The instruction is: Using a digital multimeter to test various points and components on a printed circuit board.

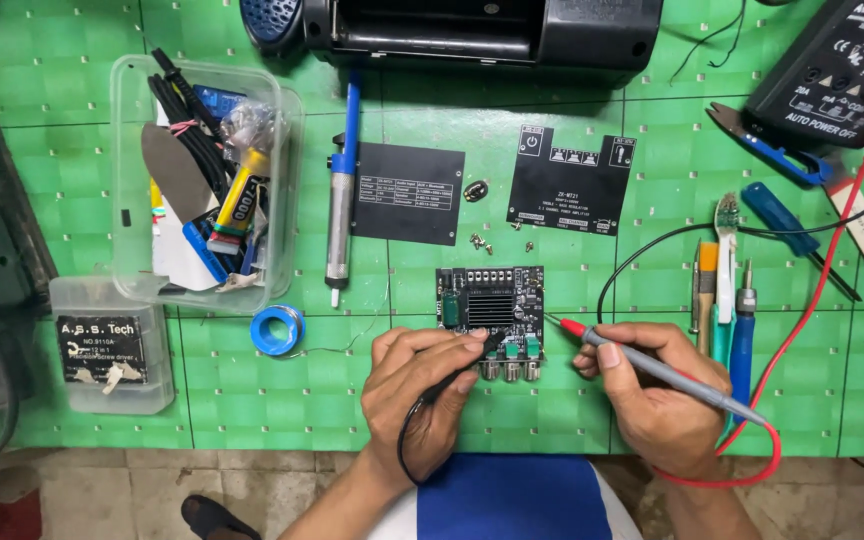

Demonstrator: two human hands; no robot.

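Head view: circuit board (490,318) lies on green mat (302,400); left hand (417,395) fingers pinch black probe (492,345) at board's near edge, right hand (652,400) grips red probe (577,331) just right of board; a slipped tip could bridge adjacent contacts.

Hands (422,385) w/ probes (652,367) on board (490,310)

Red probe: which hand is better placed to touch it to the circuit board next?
Right. The right hand already holds the red probe, its tip just off the circuit board edge. The left hand is busy pressing the black probe near the knobs.
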